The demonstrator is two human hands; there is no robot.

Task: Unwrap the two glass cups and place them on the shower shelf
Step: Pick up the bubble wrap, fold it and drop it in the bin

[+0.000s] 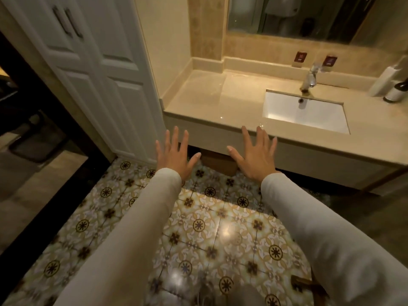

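Note:
My left hand (175,154) and my right hand (257,154) are stretched out in front of me, palms down, fingers spread and straight, holding nothing. Both hover above the patterned floor, just short of the front edge of the beige vanity counter (203,93). A brown cardboard box (217,162) sits on the floor under the counter, between my two hands. No glass cup and no shower shelf is in sight.
A white sink (309,111) with a chrome tap (310,77) is set into the counter. Two small dark red packets (300,59) lean on the back ledge. White items (388,83) stand at the far right. A white panelled door (106,74) is on the left; a mirror (293,16) hangs above.

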